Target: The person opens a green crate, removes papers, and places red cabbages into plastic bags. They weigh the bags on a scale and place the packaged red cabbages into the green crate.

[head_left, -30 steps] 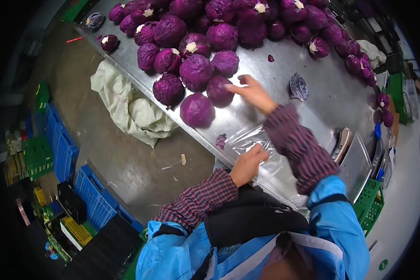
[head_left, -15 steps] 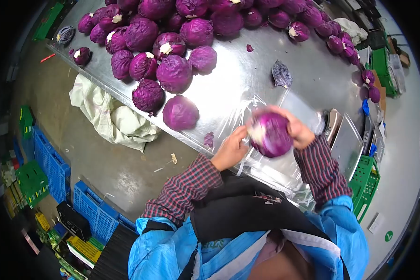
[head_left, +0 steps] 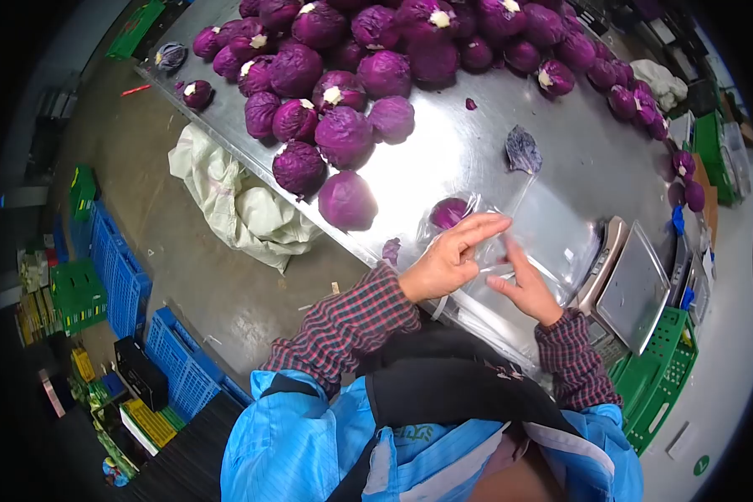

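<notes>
A red cabbage (head_left: 449, 212) rests on the metal table just beyond my hands, with clear plastic film around it. My left hand (head_left: 448, 261) is beside this cabbage, fingers stretched out to the right above the film. Close by on the right, my right hand (head_left: 529, 286) has its thumb and fingers apart and holds nothing. Clear plastic bags (head_left: 565, 243) lie flat on the table under and beyond the right hand. A small torn purple leaf (head_left: 391, 250) sits near the left wrist.
Many red cabbages (head_left: 344, 138) are heaped across the far side of the metal table (head_left: 468, 142). One loose outer leaf (head_left: 523, 151) lies mid-table. A scale (head_left: 636, 284) stands at right, above a green crate (head_left: 665, 368). White sacks (head_left: 243, 201) and blue crates (head_left: 180, 360) are on the floor at left.
The cabbage that was between both hands is out of them and on the table in plastic film. My hands have come closer together, and the view has shifted slightly.
</notes>
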Demonstrator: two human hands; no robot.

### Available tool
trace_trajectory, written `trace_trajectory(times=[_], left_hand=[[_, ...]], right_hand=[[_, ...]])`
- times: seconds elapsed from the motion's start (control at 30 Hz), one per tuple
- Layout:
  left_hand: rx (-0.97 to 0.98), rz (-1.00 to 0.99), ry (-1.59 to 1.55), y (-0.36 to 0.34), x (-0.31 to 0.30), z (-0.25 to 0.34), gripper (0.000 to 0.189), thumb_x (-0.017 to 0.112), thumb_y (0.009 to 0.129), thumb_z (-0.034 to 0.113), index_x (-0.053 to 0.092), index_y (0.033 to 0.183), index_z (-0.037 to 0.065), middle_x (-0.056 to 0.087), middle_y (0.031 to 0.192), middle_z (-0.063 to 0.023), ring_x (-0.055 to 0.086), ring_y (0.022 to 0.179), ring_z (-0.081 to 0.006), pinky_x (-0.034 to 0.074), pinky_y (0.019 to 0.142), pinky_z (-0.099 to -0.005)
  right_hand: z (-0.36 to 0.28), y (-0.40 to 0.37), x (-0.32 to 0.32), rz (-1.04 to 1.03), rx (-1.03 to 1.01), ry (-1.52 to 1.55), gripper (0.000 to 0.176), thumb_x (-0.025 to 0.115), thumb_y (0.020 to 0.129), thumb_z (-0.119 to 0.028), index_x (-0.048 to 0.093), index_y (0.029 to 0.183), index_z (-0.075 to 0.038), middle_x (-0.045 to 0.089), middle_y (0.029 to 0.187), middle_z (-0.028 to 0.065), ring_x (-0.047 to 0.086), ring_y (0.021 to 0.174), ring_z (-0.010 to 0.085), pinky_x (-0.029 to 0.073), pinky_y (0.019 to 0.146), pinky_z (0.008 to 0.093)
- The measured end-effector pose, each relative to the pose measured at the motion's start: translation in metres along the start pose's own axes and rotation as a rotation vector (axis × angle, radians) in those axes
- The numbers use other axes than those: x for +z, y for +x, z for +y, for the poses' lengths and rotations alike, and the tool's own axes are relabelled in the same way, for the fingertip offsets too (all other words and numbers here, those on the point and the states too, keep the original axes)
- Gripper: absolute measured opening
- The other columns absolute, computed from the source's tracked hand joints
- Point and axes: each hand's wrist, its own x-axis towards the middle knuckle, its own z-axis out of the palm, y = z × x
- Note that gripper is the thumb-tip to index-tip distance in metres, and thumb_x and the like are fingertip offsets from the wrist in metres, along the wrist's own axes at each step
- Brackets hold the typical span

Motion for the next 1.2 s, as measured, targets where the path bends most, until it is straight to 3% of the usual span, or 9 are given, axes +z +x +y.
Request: trace_trajectory(times=[0.13,0.27,0.37,0.5,0.57,0.73,0.9,1.03,1.2], left_hand=[[0.067,0.07,0.254,-0.004,-0.024,-0.001,0.073,0.043,0.067,-0.007,0.048,0.138,0.008,0.047,0.139,-0.01,0.051,0.121,-0.0224,0.045,0.081,-0.0244],[0.035,0.112,0.234,-0.023,-0.026,-0.018,0.074,0.047,0.069,-0.008,0.044,0.141,0.01,0.045,0.14,-0.0105,0.053,0.115,-0.0205,0.045,0.077,-0.0231],[-0.115,0.177,0.127,-0.037,-0.022,-0.002,0.068,0.056,0.071,-0.008,0.047,0.136,0.009,0.044,0.137,-0.0124,0.056,0.101,-0.0186,0.046,0.076,-0.0252],[0.088,0.589,0.229,-0.072,-0.006,-0.021,0.052,0.065,0.073,-0.005,0.052,0.123,0.004,0.044,0.13,-0.0124,0.053,0.079,-0.0177,0.047,0.07,-0.0306],[-0.127,0.697,0.396,-0.095,-0.005,-0.027,0.04,0.073,0.073,0.002,0.054,0.108,0.003,0.048,0.12,-0.012,0.053,0.076,-0.0177,0.046,0.067,-0.0291],[-0.394,0.614,-0.099,-0.108,-0.002,-0.043,0.015,0.066,0.086,0.003,0.055,0.096,0.002,0.054,0.072,0.0008,0.05,0.065,-0.0043,0.043,0.058,-0.0204],[-0.317,0.584,-0.506,-0.067,-0.009,-0.027,0.011,0.057,0.093,0.005,0.053,0.103,0.002,0.054,0.077,0.0014,0.051,0.065,-0.0045,0.042,0.057,-0.0202],[-0.34,0.445,-0.514,-0.041,-0.008,-0.022,0.009,0.055,0.096,0.008,0.053,0.103,0.002,0.054,0.08,0.0018,0.05,0.07,-0.0035,0.041,0.06,-0.0191],[-0.242,0.591,-0.466,-0.038,0.006,-0.013,0.014,0.058,0.095,0.009,0.056,0.106,0.001,0.056,0.087,0.0029,0.049,0.076,-0.0025,0.04,0.065,-0.0186]], right_hand=[[-0.063,0.037,-0.066,-0.836,0.142,0.233,0.065,0.068,0.085,-0.033,0.045,0.138,-0.004,0.062,0.118,0.0148,0.062,0.086,0.0136,0.051,0.071,0.0291],[-0.063,0.164,-0.08,-0.179,0.084,0.284,0.055,0.068,0.086,-0.029,0.05,0.132,-0.006,0.063,0.116,0.0096,0.061,0.094,0.0126,0.05,0.07,0.0271],[-0.04,0.279,-0.017,0.222,0.161,0.209,0.085,0.074,0.074,-0.047,0.042,0.132,0.006,0.056,0.123,0.0213,0.055,0.115,0.0287,0.045,0.094,0.0398],[-0.007,0.368,0.075,0.31,0.253,0.295,0.102,0.081,0.058,-0.055,0.041,0.129,0.007,0.051,0.126,0.0294,0.051,0.12,0.034,0.041,0.101,0.0399],[-0.025,0.354,0.08,0.439,0.276,-0.018,0.097,0.083,0.058,-0.049,0.044,0.126,0.007,0.056,0.119,0.0279,0.057,0.111,0.0351,0.045,0.097,0.0388],[-0.026,0.311,0.03,-0.017,0.285,1.085,0.061,0.072,0.08,-0.031,0.049,0.127,0.002,0.06,0.118,0.0161,0.063,0.103,0.0259,0.053,0.088,0.042],[-0.061,0.161,-0.047,-0.109,0.02,1.314,0.075,0.072,0.079,-0.043,0.043,0.135,-0.002,0.052,0.13,0.0217,0.053,0.119,0.0339,0.039,0.106,0.0464],[-0.08,0.058,-0.04,-0.568,-0.043,1.383,0.099,0.084,0.063,-0.044,0.036,0.137,0.003,0.048,0.135,0.023,0.048,0.123,0.0429,0.037,0.107,0.0482],[-0.026,0.035,0.014,-0.267,0.274,1.402,0.077,0.072,0.075,-0.019,0.034,0.138,0.003,0.052,0.13,0.0138,0.053,0.118,0.0205,0.042,0.103,0.0344]])
